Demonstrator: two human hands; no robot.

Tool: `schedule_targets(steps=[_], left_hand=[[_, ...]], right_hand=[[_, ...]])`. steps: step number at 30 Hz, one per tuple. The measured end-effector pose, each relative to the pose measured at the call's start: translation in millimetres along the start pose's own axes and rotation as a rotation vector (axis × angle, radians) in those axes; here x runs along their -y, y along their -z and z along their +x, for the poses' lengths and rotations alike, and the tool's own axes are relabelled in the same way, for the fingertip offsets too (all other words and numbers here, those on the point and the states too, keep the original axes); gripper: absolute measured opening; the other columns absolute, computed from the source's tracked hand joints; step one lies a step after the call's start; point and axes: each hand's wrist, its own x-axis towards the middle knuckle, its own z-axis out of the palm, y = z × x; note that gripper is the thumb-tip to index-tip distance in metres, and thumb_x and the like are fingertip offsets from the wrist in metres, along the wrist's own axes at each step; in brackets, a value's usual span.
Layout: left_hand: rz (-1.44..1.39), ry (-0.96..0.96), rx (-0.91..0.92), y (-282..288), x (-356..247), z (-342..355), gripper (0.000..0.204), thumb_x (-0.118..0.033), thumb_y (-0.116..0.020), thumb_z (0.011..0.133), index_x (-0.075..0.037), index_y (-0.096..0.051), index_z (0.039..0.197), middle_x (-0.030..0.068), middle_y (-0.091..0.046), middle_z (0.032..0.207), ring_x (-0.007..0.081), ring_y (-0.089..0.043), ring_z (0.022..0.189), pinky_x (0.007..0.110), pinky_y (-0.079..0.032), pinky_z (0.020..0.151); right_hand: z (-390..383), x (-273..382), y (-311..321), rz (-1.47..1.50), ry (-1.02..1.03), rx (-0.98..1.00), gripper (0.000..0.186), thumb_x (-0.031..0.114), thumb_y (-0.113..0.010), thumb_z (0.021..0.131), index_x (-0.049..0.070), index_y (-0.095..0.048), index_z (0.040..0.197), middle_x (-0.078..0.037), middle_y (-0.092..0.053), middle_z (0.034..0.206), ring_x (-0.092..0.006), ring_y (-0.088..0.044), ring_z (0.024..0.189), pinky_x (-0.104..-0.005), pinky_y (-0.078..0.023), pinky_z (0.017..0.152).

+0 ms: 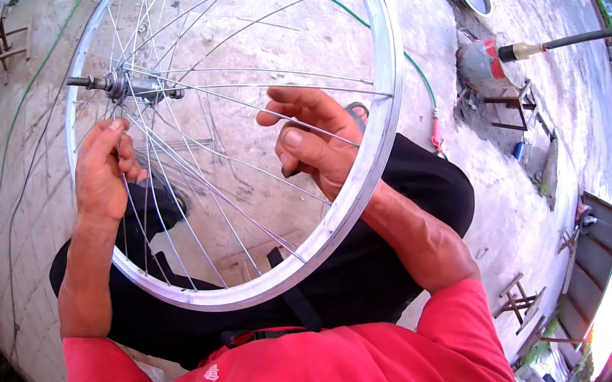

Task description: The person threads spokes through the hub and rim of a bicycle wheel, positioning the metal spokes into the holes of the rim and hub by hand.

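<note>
A silver bicycle wheel rim (381, 139) stands tilted over my lap, laced with several thin spokes (214, 191). The spokes run to a metal hub (138, 88) whose threaded axle points left. My left hand (102, 171) is just below the hub, thumb and fingertips pinched at a spoke near the hub flange. Inside the rim on the right is my right hand (320, 141), its thumb and forefinger apart. One spoke crosses in front of its fingers; I see nothing gripped there.
Thin loose rods (224, 154) lie on the concrete floor beneath the wheel. A green hose (421, 73) with a red end crosses the ground. At the right are a bucket (486, 66) and a small folding stool (519, 300); another wooden stool (13, 42) is far left.
</note>
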Motion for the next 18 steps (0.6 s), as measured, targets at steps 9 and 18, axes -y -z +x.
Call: schedule_targets(steps=[9, 18], left_hand=[[-0.017, 0.057, -0.012, 0, 2, 2, 0.019, -0.024, -0.06, 0.096, -0.006, -0.057, 0.101, -0.001, -0.047, 0.066, 0.0086, -0.04, 0.052, 0.027, -0.034, 0.049], [-0.026, 0.065, 0.034, 2, 4, 3, 0.02, -0.024, -0.059, 0.098, -0.005, -0.058, 0.104, -0.0015, -0.046, 0.067, 0.008, -0.04, 0.056, 0.027, -0.032, 0.052]], right_hand=[[8, 13, -9, -0.058, 0.163, 0.005, 0.051, -0.004, -0.058, 0.094, 0.006, -0.049, 0.142, -0.013, -0.061, 0.126, -0.0091, -0.053, 0.07, -0.0241, -0.051, 0.066], [15, 9, -4, -0.173, 0.285, 0.045, 0.046, -0.009, -0.053, 0.091, 0.005, -0.054, 0.135, -0.012, -0.063, 0.128, -0.0086, -0.058, 0.07, -0.024, -0.051, 0.065]])
